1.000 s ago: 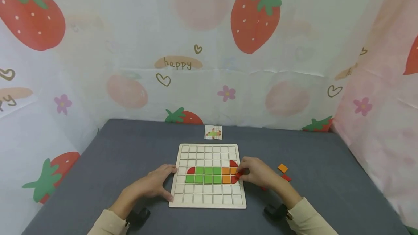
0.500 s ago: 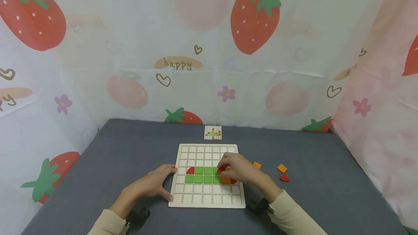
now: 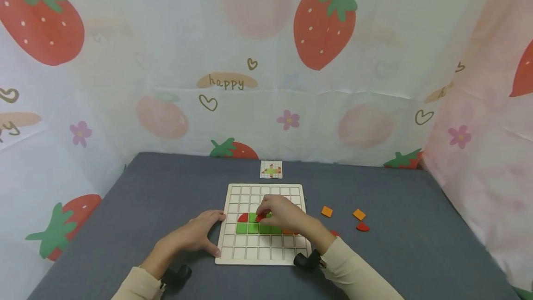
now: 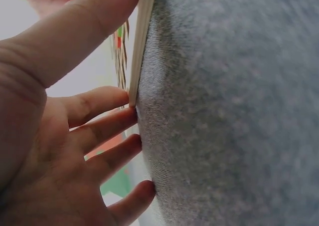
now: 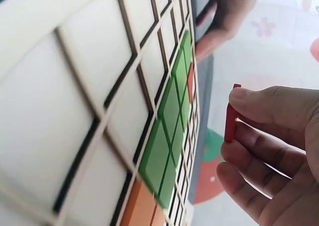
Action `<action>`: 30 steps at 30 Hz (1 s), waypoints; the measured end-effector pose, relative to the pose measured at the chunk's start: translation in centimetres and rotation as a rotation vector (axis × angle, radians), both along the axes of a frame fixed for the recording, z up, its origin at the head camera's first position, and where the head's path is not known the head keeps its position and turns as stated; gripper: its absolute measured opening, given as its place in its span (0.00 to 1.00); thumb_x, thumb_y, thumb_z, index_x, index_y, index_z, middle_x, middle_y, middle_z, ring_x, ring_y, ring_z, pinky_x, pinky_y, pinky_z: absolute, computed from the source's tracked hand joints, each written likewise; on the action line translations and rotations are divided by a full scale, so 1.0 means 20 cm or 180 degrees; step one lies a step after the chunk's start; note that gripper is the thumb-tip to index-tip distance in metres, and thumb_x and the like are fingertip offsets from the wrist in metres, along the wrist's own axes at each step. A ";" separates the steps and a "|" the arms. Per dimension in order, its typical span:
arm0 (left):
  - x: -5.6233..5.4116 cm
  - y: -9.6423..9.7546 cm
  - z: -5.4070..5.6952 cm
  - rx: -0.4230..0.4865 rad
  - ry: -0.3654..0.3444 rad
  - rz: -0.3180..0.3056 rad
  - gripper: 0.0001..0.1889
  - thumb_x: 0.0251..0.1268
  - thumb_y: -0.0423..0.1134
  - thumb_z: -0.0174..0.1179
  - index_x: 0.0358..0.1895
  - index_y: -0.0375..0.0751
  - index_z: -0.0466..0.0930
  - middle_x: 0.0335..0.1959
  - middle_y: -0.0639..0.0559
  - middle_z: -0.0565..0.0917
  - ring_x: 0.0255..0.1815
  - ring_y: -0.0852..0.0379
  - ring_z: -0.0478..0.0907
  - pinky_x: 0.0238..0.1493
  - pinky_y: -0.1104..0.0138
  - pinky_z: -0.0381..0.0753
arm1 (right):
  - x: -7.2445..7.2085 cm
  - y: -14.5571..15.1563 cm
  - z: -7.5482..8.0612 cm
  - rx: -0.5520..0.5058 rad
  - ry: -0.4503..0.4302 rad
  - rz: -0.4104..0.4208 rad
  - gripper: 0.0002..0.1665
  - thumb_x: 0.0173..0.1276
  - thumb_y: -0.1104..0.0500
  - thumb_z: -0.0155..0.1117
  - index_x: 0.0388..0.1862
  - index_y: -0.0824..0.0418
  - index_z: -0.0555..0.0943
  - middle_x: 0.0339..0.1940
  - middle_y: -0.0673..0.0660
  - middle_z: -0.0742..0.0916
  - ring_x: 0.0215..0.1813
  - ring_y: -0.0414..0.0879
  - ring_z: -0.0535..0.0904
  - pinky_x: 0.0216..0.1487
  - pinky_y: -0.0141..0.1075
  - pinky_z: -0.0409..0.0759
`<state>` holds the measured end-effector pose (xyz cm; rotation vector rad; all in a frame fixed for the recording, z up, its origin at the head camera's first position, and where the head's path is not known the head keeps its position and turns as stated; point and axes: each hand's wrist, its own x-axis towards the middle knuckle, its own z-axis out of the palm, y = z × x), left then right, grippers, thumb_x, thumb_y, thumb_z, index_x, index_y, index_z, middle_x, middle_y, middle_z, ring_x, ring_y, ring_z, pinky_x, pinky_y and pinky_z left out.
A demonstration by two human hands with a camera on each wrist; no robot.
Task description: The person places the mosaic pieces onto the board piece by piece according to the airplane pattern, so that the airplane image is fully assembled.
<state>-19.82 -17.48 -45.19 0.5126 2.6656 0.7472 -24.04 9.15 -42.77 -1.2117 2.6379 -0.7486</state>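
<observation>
A wooden grid board (image 3: pixel 246 254) lies flat on the table, with green squares (image 3: pixel 253 228) in two rows and a red quarter-round piece (image 3: pixel 243 218) at their left end. Above the green rows, my right hand (image 3: pixel 285 214) pinches another red piece (image 5: pixel 231 114) between thumb and fingers; the right wrist view shows it edge-on, clear of the board. My left hand (image 3: pixel 195 234) rests at the board's left edge, fingers extended, thumb near the front corner. In the left wrist view, thumb and index finger touch the edge. The right hand and forearm cover part of the board's right side.
Right of the board lie two orange squares (image 3: pixel 327 211) and a red quarter-round piece (image 3: pixel 362 227). Another red piece (image 3: pixel 335 233) shows partly beside the right forearm. A small pattern card (image 3: pixel 271 170) lies behind the board. Printed fabric (image 3: pixel 233 119) encloses the table's back and sides.
My right hand has moved left across the board with the red piece, from its right edge to above the green squares. More loose pieces at right are uncovered. The left hand stays put.
</observation>
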 end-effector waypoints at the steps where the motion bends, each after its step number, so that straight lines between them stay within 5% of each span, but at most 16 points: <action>1: 0.00 0.00 0.00 -0.0007 -0.0007 0.0005 0.47 0.36 0.43 0.80 0.66 0.32 0.69 0.70 0.38 0.67 0.74 0.36 0.59 0.67 0.37 0.59 | 0.00 -0.01 0.00 0.0010 0.0009 0.0010 0.08 0.63 0.63 0.68 0.41 0.61 0.87 0.36 0.53 0.83 0.41 0.45 0.81 0.42 0.30 0.78; 30: 0.02 -0.02 -0.02 0.0022 -0.0002 0.0014 0.50 0.39 0.46 0.78 0.70 0.33 0.65 0.73 0.37 0.65 0.75 0.36 0.58 0.68 0.38 0.59 | 0.02 -0.34 -0.06 0.0547 0.0294 0.0084 0.11 0.62 0.57 0.70 0.43 0.57 0.88 0.37 0.49 0.85 0.36 0.36 0.76 0.40 0.26 0.75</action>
